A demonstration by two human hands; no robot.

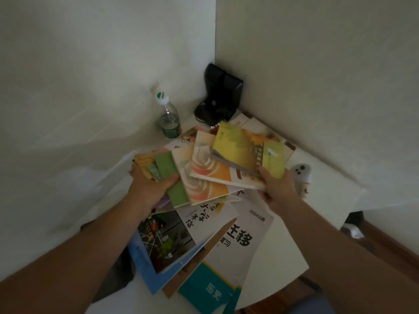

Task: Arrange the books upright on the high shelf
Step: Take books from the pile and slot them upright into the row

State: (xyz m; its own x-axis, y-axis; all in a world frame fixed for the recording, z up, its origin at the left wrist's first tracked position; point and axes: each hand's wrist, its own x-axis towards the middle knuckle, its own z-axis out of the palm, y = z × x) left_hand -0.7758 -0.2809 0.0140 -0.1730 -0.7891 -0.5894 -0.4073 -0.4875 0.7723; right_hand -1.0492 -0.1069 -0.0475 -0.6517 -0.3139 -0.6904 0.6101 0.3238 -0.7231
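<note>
Nearest, a teal book lies flat on the white surface; beyond it the left hand and right hand each clasp thin, floppy, slippery paperbacks, best pinched by their spines.

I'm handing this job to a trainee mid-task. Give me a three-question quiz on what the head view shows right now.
1. True or false: the books already stand upright.
2. What stands in the far corner? A) a black speaker B) a lamp C) a clock
3. Fill in: the left hand grips a ____ book.

Key: 1 false, they lie fanned in a pile, with the right hand holding some; 2 A, beside the bottle; 3 green.
</note>
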